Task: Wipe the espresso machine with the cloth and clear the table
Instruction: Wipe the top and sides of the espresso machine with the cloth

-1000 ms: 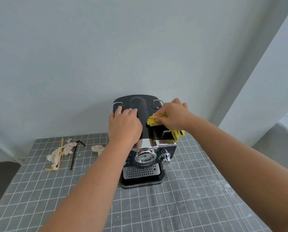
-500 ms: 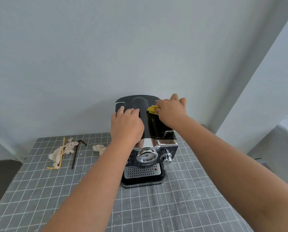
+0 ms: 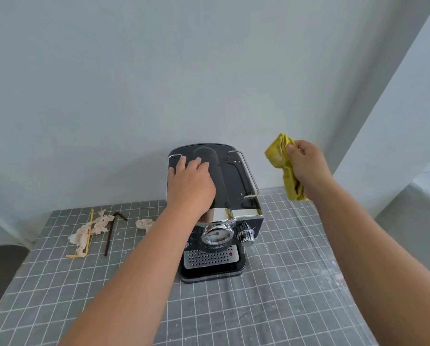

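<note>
Change: right hand (image 3: 306, 166) has lifted the cloth (image 3: 285, 168) off the machine (image 3: 234, 181) since the earlier frames; then it pressed the cloth on the top, right side.
Right hand: raised in the air to the right of the machine, apart from it; fingers and thumb curled round the bunched yellow cloth, gripping it.
Cloth: crumpled, held at its upper part; lower end hangs free below the hand, above the table's (image 3: 284, 295) far right edge.
Left hand (image 3: 190, 186): rests palm down on the machine's top, left side; fingers straight, lying flat on the black surface, gripping nothing.
Machine: upright at the table's far middle, against the wall; front faces the camera, with gauge (image 3: 217, 234), knob (image 3: 245, 236) and perforated tray (image 3: 210, 257); wire rail (image 3: 249, 174) runs along the top's right edge.
Table: grey cover with white grid.
Litter: left of the machine, well apart from it; long crumpled tissue (image 3: 90, 232) with a yellow straw (image 3: 88, 236) across it, a dark bent straw (image 3: 110, 233) just beside them, a small tissue wad (image 3: 144, 224) nearer the machine.
</note>
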Available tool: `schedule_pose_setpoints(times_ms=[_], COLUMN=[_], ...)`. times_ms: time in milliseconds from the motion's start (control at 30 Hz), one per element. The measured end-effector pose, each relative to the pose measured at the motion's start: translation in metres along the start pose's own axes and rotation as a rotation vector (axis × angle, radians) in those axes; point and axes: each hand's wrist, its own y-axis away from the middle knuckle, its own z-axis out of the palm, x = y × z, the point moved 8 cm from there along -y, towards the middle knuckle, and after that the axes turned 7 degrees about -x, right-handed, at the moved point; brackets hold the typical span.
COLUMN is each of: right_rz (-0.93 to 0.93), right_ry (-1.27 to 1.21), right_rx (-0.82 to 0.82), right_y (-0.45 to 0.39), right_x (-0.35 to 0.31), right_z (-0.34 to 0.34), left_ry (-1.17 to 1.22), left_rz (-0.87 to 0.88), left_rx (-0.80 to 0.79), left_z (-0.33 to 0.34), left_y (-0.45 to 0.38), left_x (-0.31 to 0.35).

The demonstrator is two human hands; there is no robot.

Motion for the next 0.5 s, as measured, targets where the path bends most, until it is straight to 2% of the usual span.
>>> schedule_pose_setpoints(times_ms=[100,267,400,500], right_rz=[-0.003,-0.089,-0.128,-0.146], right_ry=[0.168,0.38,0.312,0.287], right_rx=[0.028,-0.191,-0.244,-0.318], right_y=[-0.026,-0.044,-0.04,-0.033], right_x=[0.013,0.023,0.03,0.036], right_z=[0.007,0.072,0.085,0.082], left_ry=[0.088,0.34,0.375,0.359], left_rz=[0.04,0.058,0.11,0.154], left_rx=[-0.01,0.047,0.226,0.294], left_z=[0.005,0.008,-0.006,-0.011], left_y=[-0.004,-0.005,0.003,0.01], left_x=[0.011,0.018,0.017,0.021])
